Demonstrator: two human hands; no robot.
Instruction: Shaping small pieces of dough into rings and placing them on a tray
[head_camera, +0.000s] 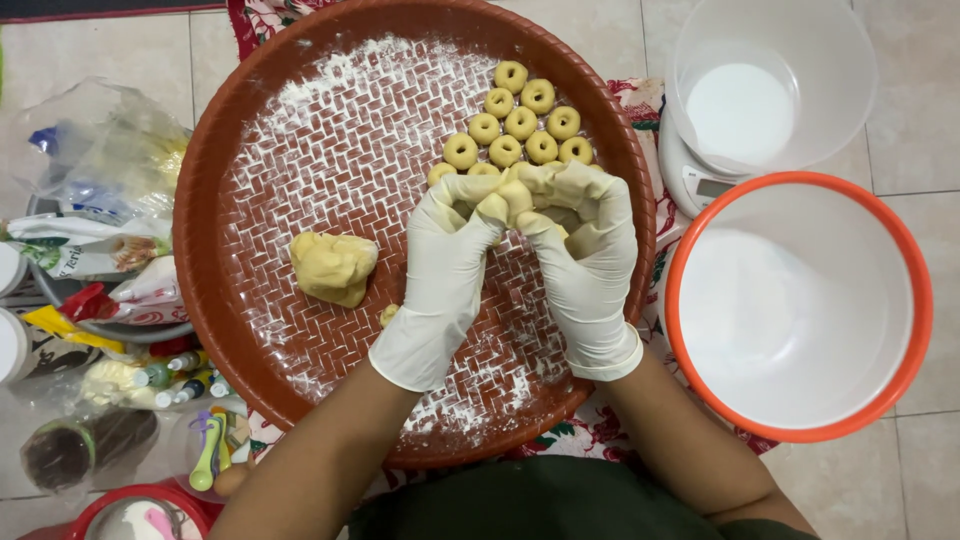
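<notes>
Progress, judged from the layout: nine or so finished dough rings (520, 125) lie in tight rows at the upper centre of the frame, on the floured round tray (215, 200). Two more rings at the lower edge of the group are partly covered by the gloved hands. A lump of yellow dough (333, 266) rests at centre left of the tray, well apart from the rings; it is unshaped. A small crumb of dough (388, 315) lies just below and right of the lump. Most of the tray surface is bare of rings, so the shaping appears to be at an early stage.

The left hand (445, 265) and the right hand (585, 265) meet at the centre of the frame, just below the rings. Both are curled, fingertips pressed together around a small piece of dough (505, 200). Its shape cannot be determined; the fingers cover most of it.

At right, a white bowl with an orange rim (905, 300) shows no contents. At upper right, a clear bowl (770, 85) stands on a white scale (690, 180), whose display is mostly covered. Bags and bottles (110, 200) at the left edge are cluttered, blurred and partly cut off; their contents cannot be identified.
</notes>
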